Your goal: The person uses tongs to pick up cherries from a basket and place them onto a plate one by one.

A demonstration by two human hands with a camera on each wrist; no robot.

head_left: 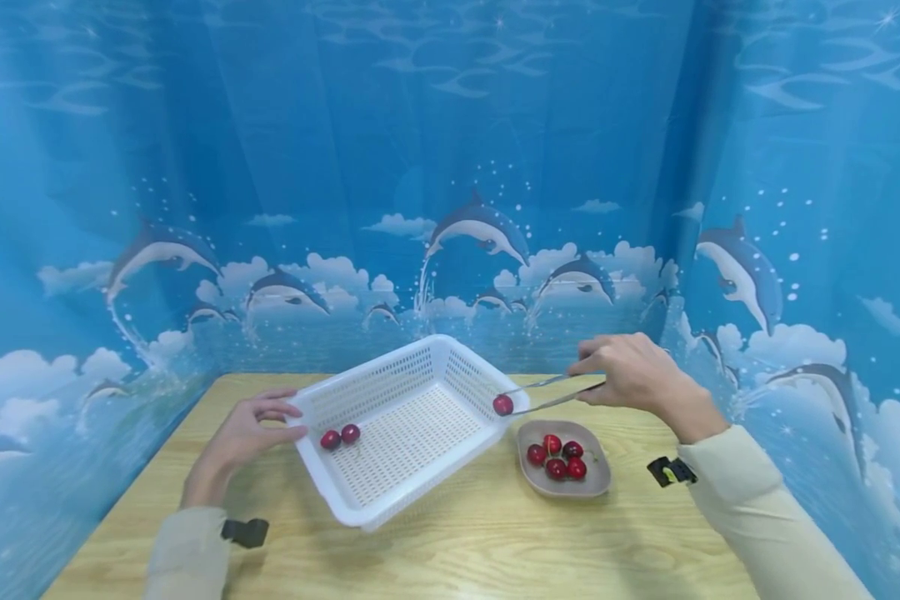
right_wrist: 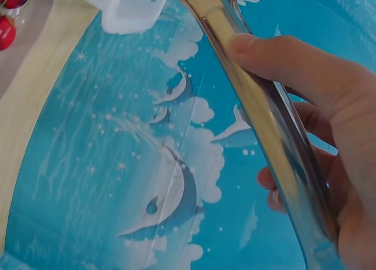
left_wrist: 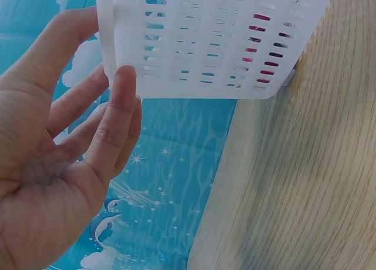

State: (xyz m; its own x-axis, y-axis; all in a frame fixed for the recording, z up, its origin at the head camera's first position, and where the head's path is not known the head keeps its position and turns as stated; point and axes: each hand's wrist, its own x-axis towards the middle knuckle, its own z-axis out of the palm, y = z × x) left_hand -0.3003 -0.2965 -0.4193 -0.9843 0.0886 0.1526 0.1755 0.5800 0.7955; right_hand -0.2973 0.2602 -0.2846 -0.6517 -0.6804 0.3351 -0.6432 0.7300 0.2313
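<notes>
A white perforated plastic basket sits at an angle over the table, with two cherries at its left end. My left hand holds the left rim, and in the left wrist view its fingers bend around the rim's edge. In my right hand are metal tongs, gripped along their arms. Between the tong tips is a single cherry, at the right end of the basket. The right wrist view shows the thumb pressing on the tongs; their tips are out of that view.
A small beige-pink dish with several cherries stands on the wooden table, right of the basket and below the tongs. Blue curtains printed with dolphins enclose the table at the back and sides.
</notes>
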